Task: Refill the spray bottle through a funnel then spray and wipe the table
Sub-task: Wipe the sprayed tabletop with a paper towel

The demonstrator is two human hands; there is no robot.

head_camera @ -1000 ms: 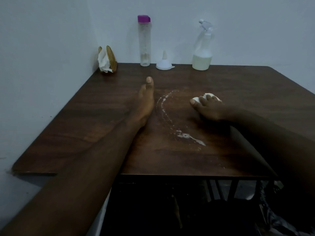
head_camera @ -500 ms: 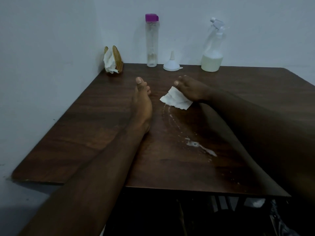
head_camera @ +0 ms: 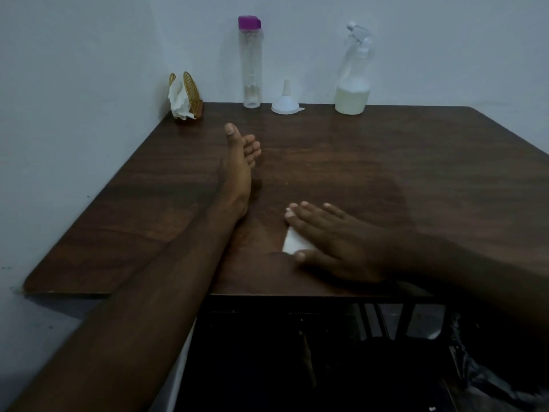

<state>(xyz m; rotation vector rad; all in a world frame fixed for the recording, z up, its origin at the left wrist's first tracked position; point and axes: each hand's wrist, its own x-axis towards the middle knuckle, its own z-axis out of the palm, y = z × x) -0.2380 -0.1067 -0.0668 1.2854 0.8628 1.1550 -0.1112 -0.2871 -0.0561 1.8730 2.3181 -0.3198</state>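
Here right hand (head_camera: pixel 332 236) flat, pressing tissue (head_camera: pixel 292 244) onto table (head_camera: pixel 386 150); left hand (head_camera: pixel 237 171) resting edgewise, fingers loose.

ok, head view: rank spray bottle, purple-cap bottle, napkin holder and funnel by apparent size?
1. spray bottle and purple-cap bottle: about equal height, the spray bottle wider at its base; too alike to rank.
2. napkin holder
3. funnel
All stand along the far edge, so nearness hardly skews this.

Wood table (head_camera: pixel 386 162) w/ spray bottle (head_camera: pixel 353 96), funnel (head_camera: pixel 285 105), tall bottle (head_camera: pixel 251 63), napkin holder (head_camera: pixel 192 98), tissue (head_camera: pixel 292 243)
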